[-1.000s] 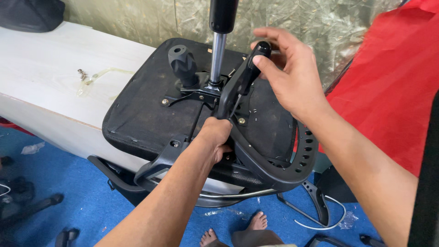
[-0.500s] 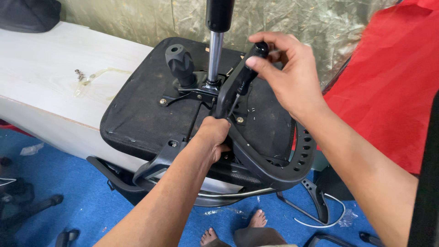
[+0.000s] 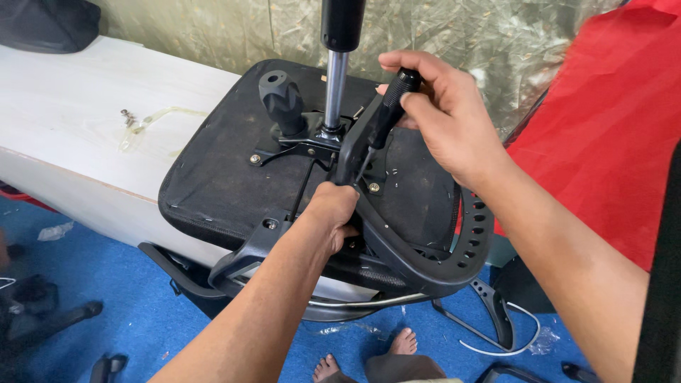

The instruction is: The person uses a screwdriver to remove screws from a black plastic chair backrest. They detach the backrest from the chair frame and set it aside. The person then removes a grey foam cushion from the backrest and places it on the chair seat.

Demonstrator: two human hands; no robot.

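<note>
While left hand braces armrest, right hand grips screwdriver.

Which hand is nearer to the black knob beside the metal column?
Right. The right hand grips the screwdriver beside the knob; the left hand is lower, near the seat's edge.

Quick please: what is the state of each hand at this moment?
Left hand: closed on the black chair frame.
Right hand: closed around the black screwdriver handle.

Bright, even daylight; sharp focus
</note>
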